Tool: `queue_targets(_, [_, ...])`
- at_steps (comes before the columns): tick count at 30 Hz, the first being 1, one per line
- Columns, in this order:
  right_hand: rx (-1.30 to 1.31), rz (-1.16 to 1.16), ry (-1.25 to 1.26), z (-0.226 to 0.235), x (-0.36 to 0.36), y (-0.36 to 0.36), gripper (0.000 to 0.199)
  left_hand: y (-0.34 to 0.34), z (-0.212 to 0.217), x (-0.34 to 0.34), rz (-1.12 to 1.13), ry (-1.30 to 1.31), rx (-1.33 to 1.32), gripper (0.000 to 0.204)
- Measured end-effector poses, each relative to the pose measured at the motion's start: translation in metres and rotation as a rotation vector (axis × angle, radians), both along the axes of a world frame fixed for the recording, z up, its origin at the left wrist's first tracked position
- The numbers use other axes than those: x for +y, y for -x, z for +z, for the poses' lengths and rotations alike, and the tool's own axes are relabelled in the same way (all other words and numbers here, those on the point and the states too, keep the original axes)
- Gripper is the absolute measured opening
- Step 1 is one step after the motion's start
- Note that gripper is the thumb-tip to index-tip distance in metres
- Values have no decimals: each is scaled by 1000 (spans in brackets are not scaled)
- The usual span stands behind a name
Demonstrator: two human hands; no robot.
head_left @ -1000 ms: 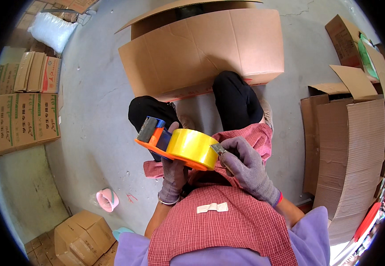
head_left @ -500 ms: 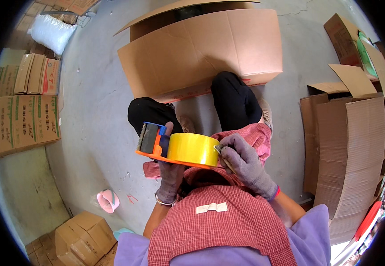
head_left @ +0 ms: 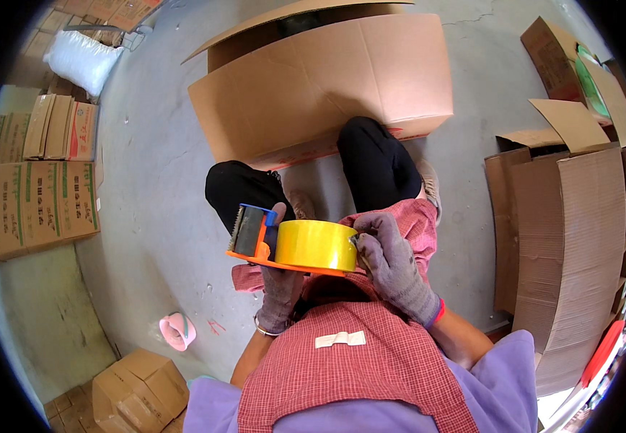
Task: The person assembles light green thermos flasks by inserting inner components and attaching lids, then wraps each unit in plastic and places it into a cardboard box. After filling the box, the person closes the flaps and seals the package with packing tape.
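Left hand [head_left: 278, 292] grips orange tape dispenser [head_left: 255, 234] from below; right hand [head_left: 392, 263] fingers at yellow tape roll [head_left: 316, 245] edge, apparently picking. Large carton [head_left: 320, 86] ahead.

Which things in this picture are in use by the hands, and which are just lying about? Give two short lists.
In use:
left hand, gripping the tape dispenser
yellow tape roll
right hand, fingers at the roll's edge
large carton in front of the knees

Lying about:
pink object on the floor
printed boxes
flattened cartons
white sack

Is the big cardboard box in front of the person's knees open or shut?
Open. The big cardboard box has a top flap lifted away, and a dark gap shows beneath it. What is inside cannot be told.
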State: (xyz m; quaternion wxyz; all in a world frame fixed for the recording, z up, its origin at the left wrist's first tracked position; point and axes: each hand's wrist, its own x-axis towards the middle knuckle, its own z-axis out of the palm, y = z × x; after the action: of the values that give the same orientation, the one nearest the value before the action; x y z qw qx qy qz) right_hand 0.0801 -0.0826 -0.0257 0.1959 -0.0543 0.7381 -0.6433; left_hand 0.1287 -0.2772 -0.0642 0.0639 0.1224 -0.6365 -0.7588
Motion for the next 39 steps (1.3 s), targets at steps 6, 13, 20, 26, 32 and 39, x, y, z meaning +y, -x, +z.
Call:
queue_targets(6, [64, 27, 30, -5, 4, 1, 18, -3, -5, -2, -49, 112, -31, 64])
queue_targets(13, [159, -9, -41, -3, 5, -2, 17, -2, 0, 11, -11, 190, -5, 63])
queue_targets(20, [324, 14, -187, -7, 12, 0, 17, -6, -19, -5, -33, 508, 26, 68])
queue_targets(26, [415, 73, -219, -6, 14, 5, 19, -7, -30, -20, -8, 726, 105, 70])
queue_targets(32, [-428, 62, 373, -8, 15, 6, 19, -7, -23, -12, -12, 513, 68, 60])
queue_targets(39, [-570, 92, 333, -6, 21, 18, 22, 0, -8, -13, -150, 130, 129, 69])
